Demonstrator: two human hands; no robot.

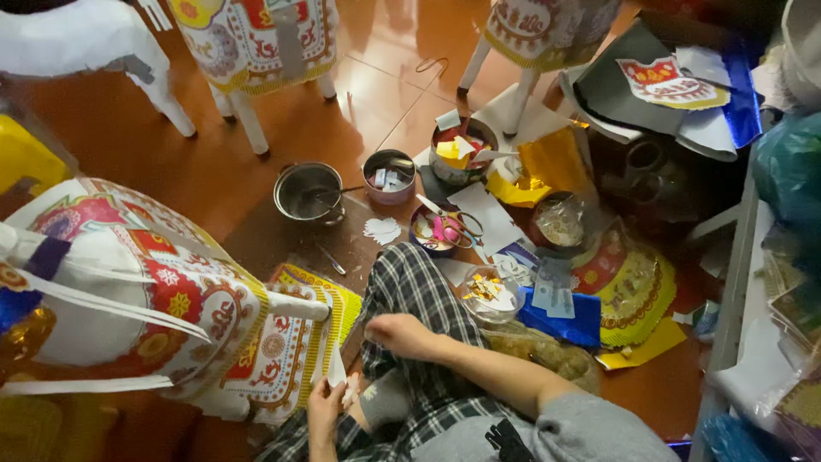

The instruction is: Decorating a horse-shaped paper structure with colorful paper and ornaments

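I sit on the floor in plaid trousers (419, 291). My left hand (325, 411) pinches a small white paper strip (337, 375) near the lower edge of a large paper horse figure (128, 291) covered in red, yellow and white patterned paper. My right hand (402, 334) rests on my knee with the fingers curled, close to the horse's white leg (295, 306); whether it grips anything is not visible. A patterned paper sheet (291, 351) lies under the horse beside my legs.
A metal pot (308, 192), small bowls of paper scraps (389, 175) (462, 150), a bowl holding scissors (445, 229), a clear cup of cut pieces (489, 293), blue and yellow papers (564, 312) lie ahead. More paper animal legs (248, 111) stand behind. Shelving (744, 282) sits right.
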